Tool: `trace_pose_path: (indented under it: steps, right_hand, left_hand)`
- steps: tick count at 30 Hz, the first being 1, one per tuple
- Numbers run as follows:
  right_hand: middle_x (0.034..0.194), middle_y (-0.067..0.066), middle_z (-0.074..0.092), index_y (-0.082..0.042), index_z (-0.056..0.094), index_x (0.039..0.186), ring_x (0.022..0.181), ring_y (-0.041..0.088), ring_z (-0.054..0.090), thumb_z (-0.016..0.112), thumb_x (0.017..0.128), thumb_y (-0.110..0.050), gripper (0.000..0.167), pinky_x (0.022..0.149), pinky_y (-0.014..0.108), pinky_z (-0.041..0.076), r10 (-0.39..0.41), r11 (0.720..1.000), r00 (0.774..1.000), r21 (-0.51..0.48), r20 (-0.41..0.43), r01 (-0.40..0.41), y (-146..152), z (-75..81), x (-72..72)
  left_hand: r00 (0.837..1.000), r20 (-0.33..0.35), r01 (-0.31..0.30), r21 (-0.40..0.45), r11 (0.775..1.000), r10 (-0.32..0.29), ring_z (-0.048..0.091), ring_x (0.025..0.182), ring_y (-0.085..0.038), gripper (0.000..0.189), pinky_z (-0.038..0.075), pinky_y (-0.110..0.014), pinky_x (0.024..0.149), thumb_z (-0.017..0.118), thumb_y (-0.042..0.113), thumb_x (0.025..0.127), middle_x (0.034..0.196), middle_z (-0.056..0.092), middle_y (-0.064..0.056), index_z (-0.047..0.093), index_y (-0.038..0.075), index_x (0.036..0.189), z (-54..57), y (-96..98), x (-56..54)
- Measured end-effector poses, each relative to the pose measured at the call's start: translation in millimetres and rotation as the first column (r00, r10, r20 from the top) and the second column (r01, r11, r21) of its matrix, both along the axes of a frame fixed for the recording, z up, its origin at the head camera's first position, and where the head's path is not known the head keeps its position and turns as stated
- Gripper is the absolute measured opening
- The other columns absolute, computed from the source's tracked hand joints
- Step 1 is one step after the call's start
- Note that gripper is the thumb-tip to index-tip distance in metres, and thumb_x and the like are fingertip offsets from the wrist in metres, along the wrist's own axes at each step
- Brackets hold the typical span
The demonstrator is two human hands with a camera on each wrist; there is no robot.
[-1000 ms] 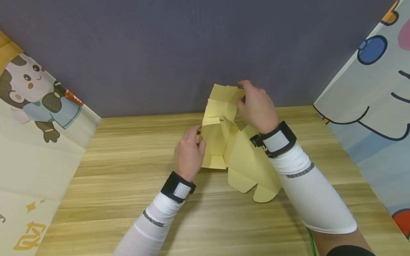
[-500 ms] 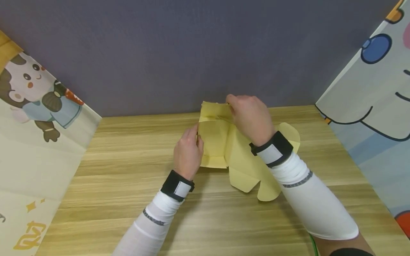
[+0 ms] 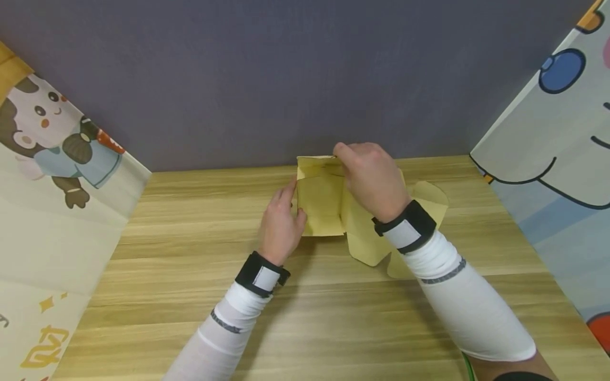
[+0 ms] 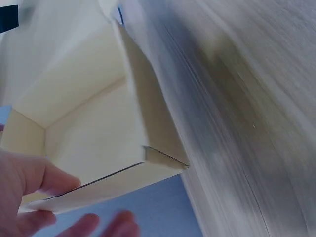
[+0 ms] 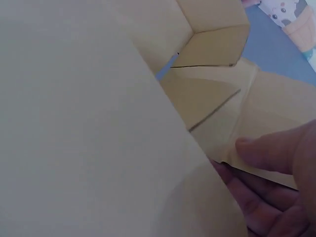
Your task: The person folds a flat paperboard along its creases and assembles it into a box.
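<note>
A partly folded yellow cardboard box (image 3: 321, 203) sits on the table, its hollow side facing the head camera. My left hand (image 3: 281, 225) grips its left wall; in the left wrist view the thumb (image 4: 57, 181) lies inside the wall and fingers are outside. At the far end my right hand (image 3: 374, 180) pinches a flap. The right wrist view shows the right thumb (image 5: 261, 153) on top of that flap (image 5: 276, 108) and fingers under it. An unfolded panel with rounded tabs (image 3: 369, 246) spreads to the right, partly hidden by the right hand and forearm.
The wood-grain table (image 3: 190, 307) meets a dark grey wall (image 3: 238, 79) just behind the box. Cartoon-printed panels stand on the left (image 3: 66, 121) and right (image 3: 538, 148). A green cord (image 3: 468, 365) shows beside the right forearm.
My right hand has come down and slightly left, folding the far flap inward over the box's end. The box's near edge has shifted up in view. My left hand stays on the left wall.
</note>
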State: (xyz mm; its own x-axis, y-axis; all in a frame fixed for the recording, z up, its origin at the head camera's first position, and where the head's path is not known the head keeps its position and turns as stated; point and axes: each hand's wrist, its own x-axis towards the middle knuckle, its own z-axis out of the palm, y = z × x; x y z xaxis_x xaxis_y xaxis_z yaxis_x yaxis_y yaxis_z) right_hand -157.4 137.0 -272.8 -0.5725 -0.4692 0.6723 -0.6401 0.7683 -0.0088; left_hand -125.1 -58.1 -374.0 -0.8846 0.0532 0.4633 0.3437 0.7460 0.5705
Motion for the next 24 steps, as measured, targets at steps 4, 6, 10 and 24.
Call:
trace_pose_path:
  steps: [4,6,10,24]
  right_hand:
    - [0.060,0.005,0.052,-0.004,0.059,0.090,0.058,0.028,0.057,0.049,0.086,0.011,0.019,0.064,0.041,0.052,-0.006,0.998,1.000,-0.058,0.010,0.007,4.2,3.9,-1.2]
    - [0.063,0.007,0.057,-0.004,0.061,0.091,0.060,0.028,0.060,0.050,0.088,0.009,0.018,0.064,0.042,0.052,-0.012,0.997,1.000,-0.081,0.015,0.014,6.0,5.1,-1.8]
    - [0.068,0.009,0.062,-0.004,0.063,0.093,0.062,0.029,0.062,0.052,0.092,0.003,0.013,0.059,0.042,0.053,-0.025,0.993,0.999,-0.116,0.033,0.029,10.0,7.5,-2.8]
    - [0.076,0.009,0.067,-0.007,0.068,0.098,0.070,0.030,0.064,0.053,0.092,0.001,0.019,0.065,0.043,0.052,-0.052,0.992,0.997,-0.116,0.060,0.058,21.8,6.8,-9.3]
  left_hand:
    - [0.998,-0.002,0.055,0.030,0.998,-0.055,0.061,0.065,-0.024,0.083,0.054,-0.028,0.059,0.063,0.000,0.084,0.135,0.055,-0.019,0.025,0.023,0.154,-2.7,-0.6,-2.5]
    - [0.995,0.006,0.099,0.070,0.993,-0.100,0.061,0.061,-0.025,0.084,0.053,-0.026,0.055,0.061,0.000,0.085,0.144,0.048,-0.017,0.020,0.026,0.154,-3.5,-1.1,-3.3]
    - [0.979,0.036,0.191,0.161,0.968,-0.199,0.068,0.100,-0.030,0.087,0.058,-0.029,0.076,0.058,0.000,0.086,0.153,0.036,-0.010,0.015,0.031,0.155,-4.1,-2.5,-4.5]
    - [0.901,0.205,0.297,0.353,0.887,-0.384,0.062,0.101,-0.020,0.080,0.055,-0.035,0.086,0.056,0.010,0.088,0.150,0.041,-0.001,0.019,0.040,0.152,3.5,-6.4,-2.0]
